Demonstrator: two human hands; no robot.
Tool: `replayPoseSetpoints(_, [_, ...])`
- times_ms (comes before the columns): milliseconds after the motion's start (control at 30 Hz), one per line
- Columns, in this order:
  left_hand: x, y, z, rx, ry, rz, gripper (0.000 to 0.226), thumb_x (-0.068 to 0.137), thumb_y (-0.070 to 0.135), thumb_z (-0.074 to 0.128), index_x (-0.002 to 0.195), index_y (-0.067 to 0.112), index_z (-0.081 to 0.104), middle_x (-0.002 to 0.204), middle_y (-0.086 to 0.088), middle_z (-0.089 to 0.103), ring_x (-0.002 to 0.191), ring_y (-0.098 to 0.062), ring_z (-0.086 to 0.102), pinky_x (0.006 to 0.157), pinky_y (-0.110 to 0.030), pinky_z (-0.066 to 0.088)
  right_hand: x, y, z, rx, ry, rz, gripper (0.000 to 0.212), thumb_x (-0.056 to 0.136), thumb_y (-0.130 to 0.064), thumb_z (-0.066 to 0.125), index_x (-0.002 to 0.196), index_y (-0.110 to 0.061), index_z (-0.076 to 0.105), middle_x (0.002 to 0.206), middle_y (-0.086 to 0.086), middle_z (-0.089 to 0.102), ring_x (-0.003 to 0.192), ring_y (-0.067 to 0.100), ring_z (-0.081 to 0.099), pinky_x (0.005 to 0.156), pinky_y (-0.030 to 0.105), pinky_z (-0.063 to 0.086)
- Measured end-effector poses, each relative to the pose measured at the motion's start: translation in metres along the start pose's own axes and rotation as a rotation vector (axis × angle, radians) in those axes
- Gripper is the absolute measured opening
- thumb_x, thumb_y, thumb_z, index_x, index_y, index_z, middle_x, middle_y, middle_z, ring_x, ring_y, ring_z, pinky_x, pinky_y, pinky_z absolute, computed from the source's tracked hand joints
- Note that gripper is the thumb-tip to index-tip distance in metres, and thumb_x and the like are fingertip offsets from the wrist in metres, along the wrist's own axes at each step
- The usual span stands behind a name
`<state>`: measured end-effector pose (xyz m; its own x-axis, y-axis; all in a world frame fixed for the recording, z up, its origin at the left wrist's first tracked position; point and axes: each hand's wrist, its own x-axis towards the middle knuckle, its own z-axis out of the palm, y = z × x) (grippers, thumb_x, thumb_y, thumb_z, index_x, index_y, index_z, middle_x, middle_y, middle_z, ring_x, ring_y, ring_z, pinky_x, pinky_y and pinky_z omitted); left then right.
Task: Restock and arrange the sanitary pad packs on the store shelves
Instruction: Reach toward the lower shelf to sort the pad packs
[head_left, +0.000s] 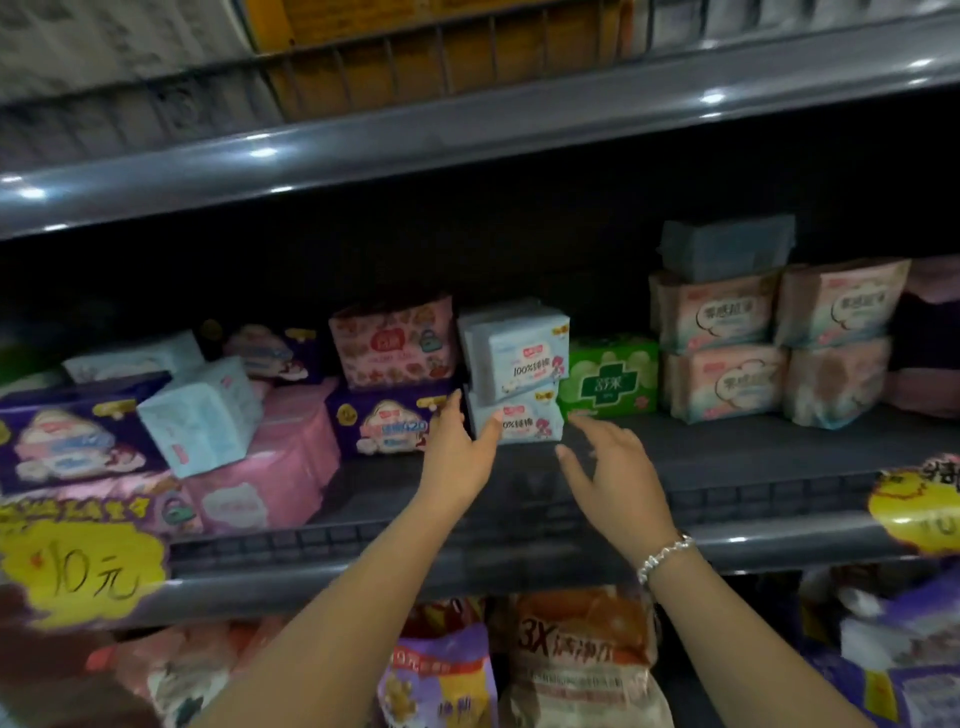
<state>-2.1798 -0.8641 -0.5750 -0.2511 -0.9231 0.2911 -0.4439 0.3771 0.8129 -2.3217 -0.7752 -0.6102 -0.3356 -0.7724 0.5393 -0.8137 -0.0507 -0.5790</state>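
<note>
The job looks partly done. At the shelf (727, 452) right end the pink packs (769, 343) sit stacked neatly; toward the left end, packs (197, 415) lie tilted and jumbled. The left hand (460, 447) touches the lower blue pack (524, 421) mid-shelf, thumb on its front; the right hand (605, 467) hovers beside it, fingers spread, holding nothing.

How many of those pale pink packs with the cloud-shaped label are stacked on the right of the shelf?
4, in two stacks of two: upper left, lower left, upper right, lower right. More may be hidden behind them.
</note>
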Motion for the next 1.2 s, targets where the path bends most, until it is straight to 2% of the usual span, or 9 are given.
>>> replayPoseSetpoints(133, [0.043, 0.003, 0.015, -0.130, -0.038, -0.093, 0.084, 0.091, 0.053, 0.054, 0.154, 0.025, 0.007, 0.159, -0.004, 0.022, 0.143, -0.025, 0.027, 0.113, -0.041, 0.030, 0.053, 0.002, 0.005, 0.193, -0.066, 0.152, 0.066, 0.095, -0.032, 0.056, 0.149, -0.008, 0.025, 0.149, 0.012, 0.036, 0.138, 0.025, 0.031, 0.102, 0.024, 0.030])
replayPoseSetpoints(233, [0.066, 0.007, 0.027, -0.199, -0.002, -0.109, 0.082, 0.090, 0.052, 0.055, 0.154, 0.026, 0.011, 0.156, -0.004, 0.028, 0.140, -0.027, 0.033, 0.110, -0.042, 0.035, 0.088, 0.007, 0.014, 0.336, -0.111, 0.268, 0.079, 0.095, -0.042, 0.052, 0.153, -0.011, 0.007, 0.158, 0.011, 0.015, 0.146, 0.025, 0.015, 0.114, 0.033, 0.019])
replayPoseSetpoints(300, [0.072, 0.006, 0.034, -0.204, -0.006, -0.139, 0.077, 0.092, 0.052, 0.050, 0.153, 0.026, 0.012, 0.155, -0.004, 0.031, 0.138, -0.029, 0.036, 0.108, -0.041, 0.036, 0.106, 0.012, 0.020, 0.417, -0.152, 0.336, 0.082, 0.095, -0.049, 0.047, 0.153, -0.016, 0.001, 0.159, 0.010, 0.013, 0.146, 0.027, 0.015, 0.116, 0.039, 0.020])
replayPoseSetpoints(433, [0.076, 0.002, 0.036, -0.185, -0.051, -0.172, 0.065, 0.096, 0.056, 0.037, 0.152, 0.030, 0.018, 0.149, -0.004, 0.041, 0.130, -0.031, 0.046, 0.102, -0.041, 0.042, 0.123, 0.014, 0.028, 0.491, -0.228, 0.425, 0.061, 0.098, -0.053, 0.034, 0.151, -0.026, 0.020, 0.149, 0.008, 0.040, 0.133, 0.031, 0.042, 0.108, 0.039, 0.036])
replayPoseSetpoints(600, [0.076, -0.002, 0.026, -0.197, -0.011, -0.216, 0.053, 0.100, 0.051, 0.033, 0.147, 0.029, 0.028, 0.142, -0.007, 0.047, 0.123, -0.033, 0.050, 0.099, -0.044, 0.044, 0.117, 0.008, 0.031, 0.540, -0.180, 0.434, 0.048, 0.097, -0.052, 0.040, 0.138, -0.026, 0.041, 0.129, 0.008, 0.057, 0.113, 0.030, 0.058, 0.097, 0.047, 0.048])
replayPoseSetpoints(833, [0.027, 0.016, 0.000, -0.294, -0.022, -0.098, 0.053, 0.097, 0.051, 0.042, 0.146, 0.031, 0.033, 0.136, 0.001, 0.054, 0.120, -0.021, 0.055, 0.101, -0.043, 0.046, 0.077, -0.017, 0.006, 0.642, -0.053, 0.364, 0.030, 0.095, -0.047, 0.049, 0.116, -0.026, 0.045, 0.110, 0.000, 0.061, 0.102, 0.021, 0.061, 0.091, 0.045, 0.051])
replayPoseSetpoints(967, [-0.016, 0.037, -0.033, -0.362, 0.000, -0.011, 0.033, 0.097, 0.047, 0.045, 0.127, 0.033, 0.047, 0.121, 0.007, 0.062, 0.103, -0.007, 0.062, 0.084, -0.029, 0.053, 0.045, -0.050, -0.025, 0.675, -0.031, 0.300, 0.031, 0.093, -0.049, 0.051, 0.111, -0.025, 0.046, 0.108, -0.004, 0.063, 0.094, 0.012, 0.064, 0.075, 0.035, 0.055])
replayPoseSetpoints(1033, [-0.039, 0.049, -0.050, -0.412, 0.004, 0.037, 0.032, 0.098, 0.044, 0.045, 0.129, 0.035, 0.046, 0.117, 0.012, 0.062, 0.100, -0.001, 0.061, 0.079, -0.024, 0.053, 0.028, -0.070, -0.042, 0.688, -0.035, 0.265, 0.034, 0.092, -0.050, 0.052, 0.113, -0.025, 0.047, 0.110, -0.005, 0.065, 0.093, 0.008, 0.064, 0.070, 0.028, 0.053])
replayPoseSetpoints(1200, [-0.097, 0.068, -0.092, -0.436, -0.002, 0.109, 0.032, 0.097, 0.043, 0.048, 0.129, 0.039, 0.047, 0.119, 0.013, 0.063, 0.108, -0.006, 0.062, 0.092, -0.039, 0.054, -0.020, -0.110, -0.074, 0.768, -0.075, 0.207, 0.032, 0.090, -0.049, 0.055, 0.112, -0.028, 0.046, 0.112, -0.008, 0.065, 0.098, 0.008, 0.064, 0.082, 0.036, 0.055])
